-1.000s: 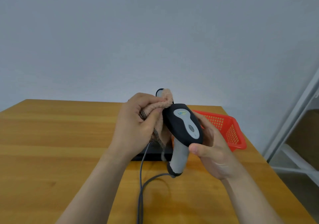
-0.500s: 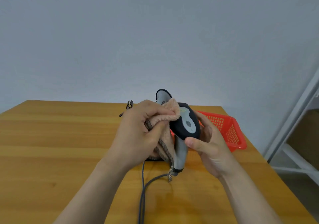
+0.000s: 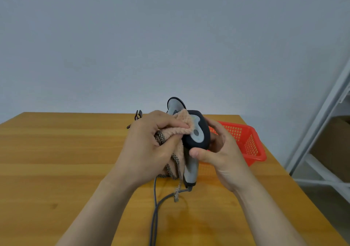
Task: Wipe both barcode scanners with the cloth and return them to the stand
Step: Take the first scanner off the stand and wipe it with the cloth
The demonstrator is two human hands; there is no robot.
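Observation:
My right hand (image 3: 221, 151) grips a black and grey barcode scanner (image 3: 198, 135) by its head and neck, upright above the table. My left hand (image 3: 149, 147) holds a beige cloth (image 3: 181, 126) with a checked border and presses it against the top of the scanner's head. Grey cables (image 3: 155, 211) run from the scanner's handle down toward me. A second grey scanner (image 3: 175, 105) stands behind my hands; its lower part and the stand are hidden.
A red mesh basket (image 3: 251, 143) sits on the wooden table (image 3: 56, 170) to the right of my hands. A small black clip-like object (image 3: 138, 114) lies behind my left hand. White shelving (image 3: 322, 132) stands beyond the table's right edge.
The cloth has slid from the scanner's left side up onto the top of its head. The scanner has turned more upright and moved slightly away from me.

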